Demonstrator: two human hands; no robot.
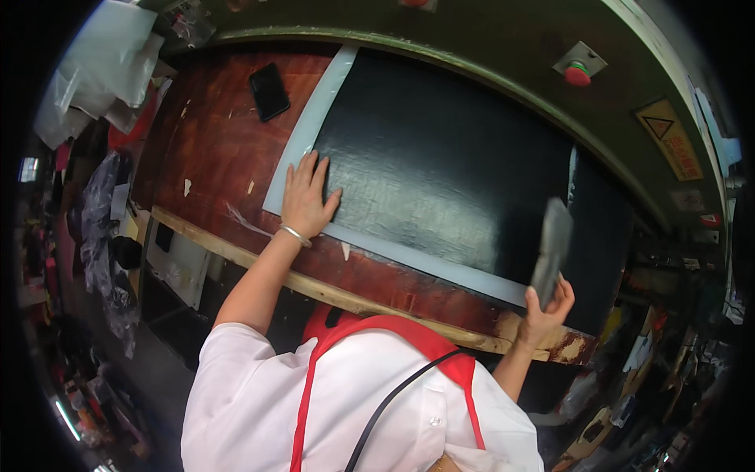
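Nearest is the person's white shirt (pixel 259 393) with 2 red apron straps (pixel 377 330). The left hand (pixel 308 200) lies flat, fingers spread, on the near left corner of 1 black sheet (pixel 440 165), which rests on 1 pale backing sheet (pixel 314 118) showing along the left and near edges. The right hand (pixel 546 307) grips 1 grey flat tool (pixel 552 248) upright at the sheet's near right edge. The red-brown table (pixel 212 141) has bare room left of the sheet, where 1 black phone (pixel 269 91) lies far off. 1 red button (pixel 578 75) sits far right.
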